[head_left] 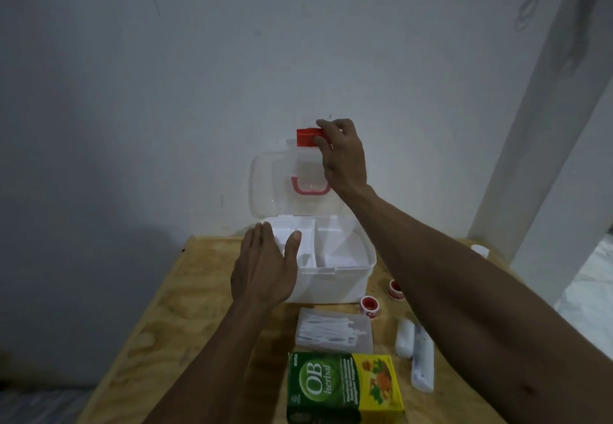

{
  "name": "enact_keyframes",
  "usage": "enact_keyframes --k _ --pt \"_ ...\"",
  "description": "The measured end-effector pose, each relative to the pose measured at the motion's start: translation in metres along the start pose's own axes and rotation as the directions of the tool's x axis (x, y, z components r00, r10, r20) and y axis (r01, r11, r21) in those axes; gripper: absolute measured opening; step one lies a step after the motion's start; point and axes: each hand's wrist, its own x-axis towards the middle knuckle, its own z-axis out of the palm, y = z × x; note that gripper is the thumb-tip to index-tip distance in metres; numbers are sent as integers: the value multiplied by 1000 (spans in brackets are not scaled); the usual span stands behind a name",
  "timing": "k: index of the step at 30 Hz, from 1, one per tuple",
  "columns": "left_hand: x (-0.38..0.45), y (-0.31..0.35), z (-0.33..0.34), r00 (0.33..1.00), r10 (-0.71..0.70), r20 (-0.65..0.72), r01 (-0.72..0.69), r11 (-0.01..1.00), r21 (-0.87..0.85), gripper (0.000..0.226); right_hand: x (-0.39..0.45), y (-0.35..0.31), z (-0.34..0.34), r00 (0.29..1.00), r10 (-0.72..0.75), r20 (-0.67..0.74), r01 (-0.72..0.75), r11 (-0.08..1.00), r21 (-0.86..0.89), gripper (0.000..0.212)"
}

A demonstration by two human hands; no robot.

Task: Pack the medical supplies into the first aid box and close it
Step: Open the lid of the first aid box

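Right hand [345, 155] pinches red latch [308, 137] of raised lid [265, 184]; left hand [265, 267] spread flat on box [335, 284]; carton [345, 387] on bench [185, 291] reads "OB herbal".

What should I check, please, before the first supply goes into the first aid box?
1. Lid raised upright, right hand on its red latch: ok.
2. Box steadied by left hand at its near left corner: ok.
3. Inner tray compartments free of items: ok as far as visible; the left hand hides part.
4. Supplies out on the table: OB herbal carton, cotton swab case, two tape rolls, wrapped items: ok.
5. A hand free to pick up: not ok, both are busy.
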Motion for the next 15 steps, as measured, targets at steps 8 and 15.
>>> enact_keyframes --k 8,15 --pt "0 1 -2 1000 16 6 -16 1000 17 80 4 7 7 998 -46 -36 44 998 -47 29" --pt "-2 1 -3 1000 16 8 -16 1000 22 78 4 17 10 998 -58 -2 57 990 -125 24"
